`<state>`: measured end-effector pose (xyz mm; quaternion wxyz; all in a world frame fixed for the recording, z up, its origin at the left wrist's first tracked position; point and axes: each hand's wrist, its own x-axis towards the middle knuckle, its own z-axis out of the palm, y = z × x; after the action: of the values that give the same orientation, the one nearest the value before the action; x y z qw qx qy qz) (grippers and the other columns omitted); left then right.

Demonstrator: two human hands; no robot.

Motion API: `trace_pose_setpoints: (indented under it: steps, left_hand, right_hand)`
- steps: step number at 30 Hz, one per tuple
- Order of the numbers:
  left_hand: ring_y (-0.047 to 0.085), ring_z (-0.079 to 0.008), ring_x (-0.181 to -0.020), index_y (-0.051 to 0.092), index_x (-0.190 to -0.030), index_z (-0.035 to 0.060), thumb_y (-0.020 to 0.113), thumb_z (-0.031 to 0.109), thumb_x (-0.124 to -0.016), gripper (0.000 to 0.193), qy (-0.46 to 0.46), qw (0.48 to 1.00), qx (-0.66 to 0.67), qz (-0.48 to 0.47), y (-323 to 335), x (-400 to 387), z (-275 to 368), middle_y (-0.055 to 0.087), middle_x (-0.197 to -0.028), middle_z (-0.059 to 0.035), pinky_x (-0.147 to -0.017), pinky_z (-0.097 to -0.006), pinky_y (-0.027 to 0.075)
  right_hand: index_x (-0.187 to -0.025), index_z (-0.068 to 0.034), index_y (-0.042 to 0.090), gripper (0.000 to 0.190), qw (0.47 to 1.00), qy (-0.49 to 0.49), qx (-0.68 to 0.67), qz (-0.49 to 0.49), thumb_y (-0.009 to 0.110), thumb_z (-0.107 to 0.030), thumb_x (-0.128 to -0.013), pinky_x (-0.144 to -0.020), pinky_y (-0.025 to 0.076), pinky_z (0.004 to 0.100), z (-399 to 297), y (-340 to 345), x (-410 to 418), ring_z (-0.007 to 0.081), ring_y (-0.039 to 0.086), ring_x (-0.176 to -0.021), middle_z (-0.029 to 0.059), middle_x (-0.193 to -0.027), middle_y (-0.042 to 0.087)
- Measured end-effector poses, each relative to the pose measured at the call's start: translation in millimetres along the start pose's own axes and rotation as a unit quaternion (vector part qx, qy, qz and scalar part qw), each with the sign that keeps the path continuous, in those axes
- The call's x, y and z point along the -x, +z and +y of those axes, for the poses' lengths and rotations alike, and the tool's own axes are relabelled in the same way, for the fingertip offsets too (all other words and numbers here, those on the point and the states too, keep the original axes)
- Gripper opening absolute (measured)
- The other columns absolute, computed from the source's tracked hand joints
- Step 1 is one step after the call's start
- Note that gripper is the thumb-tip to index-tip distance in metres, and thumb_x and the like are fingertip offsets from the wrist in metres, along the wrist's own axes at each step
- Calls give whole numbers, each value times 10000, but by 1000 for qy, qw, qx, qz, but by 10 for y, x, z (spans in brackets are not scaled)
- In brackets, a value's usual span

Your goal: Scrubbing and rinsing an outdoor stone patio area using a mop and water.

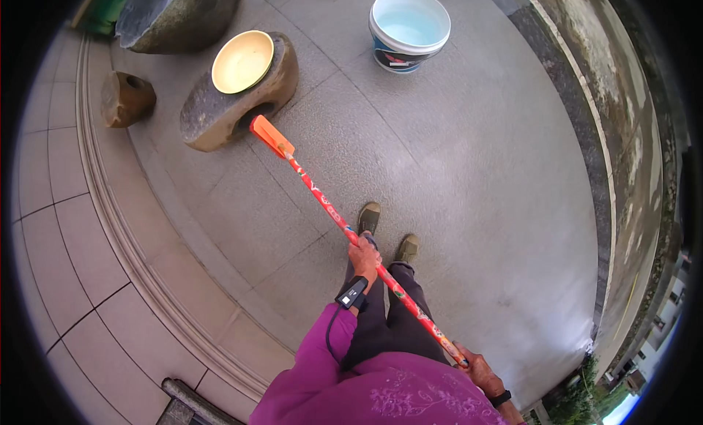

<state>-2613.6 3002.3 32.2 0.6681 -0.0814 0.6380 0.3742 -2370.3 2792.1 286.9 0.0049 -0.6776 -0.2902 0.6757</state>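
Observation:
A long red patterned handle (329, 208) slants from my waist up towards the far left. My left hand (364, 258) grips it around the middle, and my right hand (479, 370) is closed around its near end at my hip. At the far end is an orange plastic broom or brush head (272, 136). It lies beside the dark hollow in a low rounded stone (200, 123); I cannot tell whether they touch. A pale yellow basin (243, 61) rests on top of that stone. The bristles are mostly hidden.
A white-rimmed bucket (411, 54) holding bluish water stands ahead on the grey tiled floor (483, 167). A large boulder (192, 24) and a small wooden or stone block (126, 99) are at the far left. A raised tiled ledge (88, 260) curves along the left; a low kerb (601, 205) borders the right.

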Motion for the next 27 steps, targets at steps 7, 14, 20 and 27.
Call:
trace_pose_setpoints:
  steps: [7,14,20,27]
  left_hand:
    - [377,-132,-327,377,-711,53,446,218,-810,204,142,972,-189,4,1017,-233,8,345,-485,-8,-284,-267,324]
    - [412,-156,-308,367,-623,42,454,201,-788,245,211,919,-329,54,1229,-844,624,387,-445,-58,-262,-278,331]
    - [463,-216,-335,398,-785,-23,446,217,-772,245,109,970,-216,17,649,-350,286,475,-508,-109,-286,-329,373]
    - [375,-140,-277,379,-622,45,418,197,-785,226,126,975,-172,63,392,116,336,367,-409,-42,-244,-285,289]
  right_hand:
    - [-1196,-104,449,498,989,14,-143,22,552,-58,-711,-529,420,250,60,39,-172,101,460,-566,24,-666,497]
    - [-1120,-66,465,405,997,40,-57,-32,544,-72,-723,-469,375,245,-681,-76,-739,77,401,-526,0,-629,428]
    - [-1220,-93,413,483,994,24,-94,-53,549,-45,-759,-551,367,203,-99,134,-352,54,387,-603,-19,-687,430]
    - [-1288,-99,345,540,987,-22,-147,-54,563,-74,-795,-626,369,161,-62,232,-169,56,432,-678,-30,-762,476]
